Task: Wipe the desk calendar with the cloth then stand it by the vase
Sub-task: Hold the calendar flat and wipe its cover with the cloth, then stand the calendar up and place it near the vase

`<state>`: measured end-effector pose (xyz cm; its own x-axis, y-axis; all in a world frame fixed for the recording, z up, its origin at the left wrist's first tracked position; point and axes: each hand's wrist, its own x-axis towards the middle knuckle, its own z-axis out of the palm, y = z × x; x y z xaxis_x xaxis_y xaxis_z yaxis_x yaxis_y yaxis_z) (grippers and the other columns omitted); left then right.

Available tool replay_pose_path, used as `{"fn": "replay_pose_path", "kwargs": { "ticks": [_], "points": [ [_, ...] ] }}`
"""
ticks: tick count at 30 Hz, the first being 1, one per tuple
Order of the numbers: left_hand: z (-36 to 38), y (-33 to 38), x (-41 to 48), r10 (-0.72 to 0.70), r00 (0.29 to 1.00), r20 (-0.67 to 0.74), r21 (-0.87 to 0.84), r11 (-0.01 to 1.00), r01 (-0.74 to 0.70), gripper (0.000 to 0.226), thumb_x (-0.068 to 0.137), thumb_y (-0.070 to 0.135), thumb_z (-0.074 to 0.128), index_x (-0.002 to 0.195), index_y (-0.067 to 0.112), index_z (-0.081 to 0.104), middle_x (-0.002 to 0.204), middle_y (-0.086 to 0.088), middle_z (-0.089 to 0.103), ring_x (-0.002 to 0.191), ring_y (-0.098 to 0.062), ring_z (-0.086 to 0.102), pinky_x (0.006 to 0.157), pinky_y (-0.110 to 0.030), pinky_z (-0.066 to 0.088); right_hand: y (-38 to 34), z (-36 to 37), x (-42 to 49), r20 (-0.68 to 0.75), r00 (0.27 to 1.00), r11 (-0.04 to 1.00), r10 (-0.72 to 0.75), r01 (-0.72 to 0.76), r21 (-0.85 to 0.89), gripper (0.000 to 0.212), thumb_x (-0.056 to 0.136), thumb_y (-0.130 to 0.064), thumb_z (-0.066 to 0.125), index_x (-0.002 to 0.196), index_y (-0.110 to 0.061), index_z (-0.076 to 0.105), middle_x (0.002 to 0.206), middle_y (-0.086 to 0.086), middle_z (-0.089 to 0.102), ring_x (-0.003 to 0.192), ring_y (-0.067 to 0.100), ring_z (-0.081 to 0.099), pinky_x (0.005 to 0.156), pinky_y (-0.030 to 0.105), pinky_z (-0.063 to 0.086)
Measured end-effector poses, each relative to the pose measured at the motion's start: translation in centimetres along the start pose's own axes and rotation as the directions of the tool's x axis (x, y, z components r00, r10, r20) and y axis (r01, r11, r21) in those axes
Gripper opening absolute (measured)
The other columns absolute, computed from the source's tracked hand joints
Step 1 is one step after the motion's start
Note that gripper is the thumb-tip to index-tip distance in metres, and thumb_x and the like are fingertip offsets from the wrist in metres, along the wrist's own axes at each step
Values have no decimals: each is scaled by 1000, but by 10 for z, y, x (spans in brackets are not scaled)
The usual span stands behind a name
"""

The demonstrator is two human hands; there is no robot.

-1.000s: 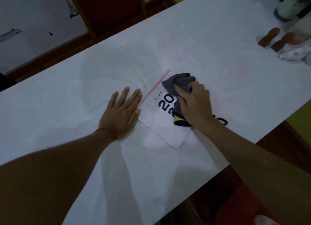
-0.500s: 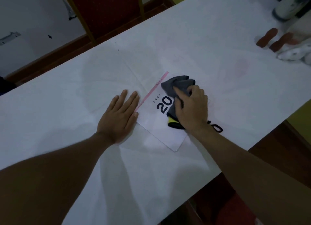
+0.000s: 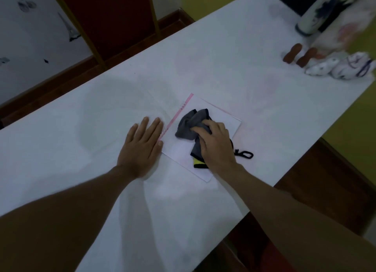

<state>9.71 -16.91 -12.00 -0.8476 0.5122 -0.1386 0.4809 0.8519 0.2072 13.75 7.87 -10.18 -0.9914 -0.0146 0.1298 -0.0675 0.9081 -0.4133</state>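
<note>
The desk calendar [image 3: 221, 117] lies flat on the white table [image 3: 223, 53], a white sheet with a pink strip along its left edge. My right hand [image 3: 217, 145] presses a crumpled grey cloth [image 3: 190, 125] with a yellow and black corner onto the calendar's middle, hiding its printed numbers. My left hand [image 3: 142, 145] rests flat on the table, fingers spread, its fingertips touching the pink edge. The vase [image 3: 317, 13], white with dark blue painting, stands at the table's far right corner, well away from the calendar.
Two brown rounded objects [image 3: 301, 55] and white patterned cloth bundles [image 3: 341, 67] lie near the vase at the right edge. A dark red panel with a wooden frame [image 3: 114, 17] stands behind the table. The table's near edge runs just right of my right hand.
My right hand has slid the cloth left across the calendar, so it now covers the printed numbers. My left hand stays flat at the pink edge. The view shifted, revealing the vase.
</note>
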Motion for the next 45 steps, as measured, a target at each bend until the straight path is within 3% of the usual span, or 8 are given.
{"fn": "replay_pose_path", "kwargs": {
  "ticks": [7,10,13,21,25,31,39,45],
  "points": [
    [-17,29,12,-124,991,-42,-218,969,112,66,94,31,35,157,12,31,162,-9,36,152,-31,26,122,-48,22,17,-29,-6,-98,993,993,64,-54,104,35,93,3,53,123,-10,66,126,16,59,108,38,49,94,45,48],
    [-10,59,21,-204,978,-41,-271,945,185,60,101,27,27,159,10,25,164,-11,30,154,-31,20,125,-51,14,34,-48,-1,-128,990,996,66,-57,73,34,95,2,52,123,-8,67,125,18,59,106,40,50,93,45,46],
    [5,65,23,-225,974,-15,-221,951,216,61,106,37,13,162,12,12,170,-7,15,157,-29,4,126,-51,4,60,-67,10,-145,987,998,62,-59,27,34,95,3,52,123,-7,66,125,19,59,105,41,51,93,48,46],
    [4,31,38,73,996,-59,-28,997,-75,61,108,39,15,159,6,24,166,-11,27,155,-29,19,124,-49,16,129,-86,25,-48,998,994,29,-34,-107,32,94,-1,52,123,-5,65,140,23,49,112,44,50,94,51,47],
    [-6,10,47,187,982,-12,56,981,-186,60,108,36,15,158,6,26,165,-10,29,155,-27,22,123,-52,21,146,-75,18,-15,987,966,160,-160,-201,48,91,-19,52,139,-21,51,153,11,39,120,34,44,91,46,45],
    [-4,23,48,121,992,-47,31,992,-119,59,105,33,24,158,7,27,166,-8,27,156,-26,18,123,-54,21,151,-48,16,12,971,926,240,-225,-302,55,98,-56,34,150,-37,31,161,4,27,146,30,25,103,44,30],
    [-8,37,45,98,993,-67,95,991,-92,58,105,32,27,156,6,33,164,-10,31,153,-29,26,121,-54,26,155,-47,17,27,975,930,222,-204,-307,51,100,-52,34,148,-35,37,159,5,32,144,31,28,102,45,31],
    [-25,50,42,-27,999,-29,112,993,30,60,105,39,23,155,11,39,159,-11,42,145,-33,41,114,-50,36,128,-60,24,-155,961,944,228,-257,-208,41,98,-46,39,135,-30,48,142,3,42,125,29,41,92,44,28]
  ]
}}
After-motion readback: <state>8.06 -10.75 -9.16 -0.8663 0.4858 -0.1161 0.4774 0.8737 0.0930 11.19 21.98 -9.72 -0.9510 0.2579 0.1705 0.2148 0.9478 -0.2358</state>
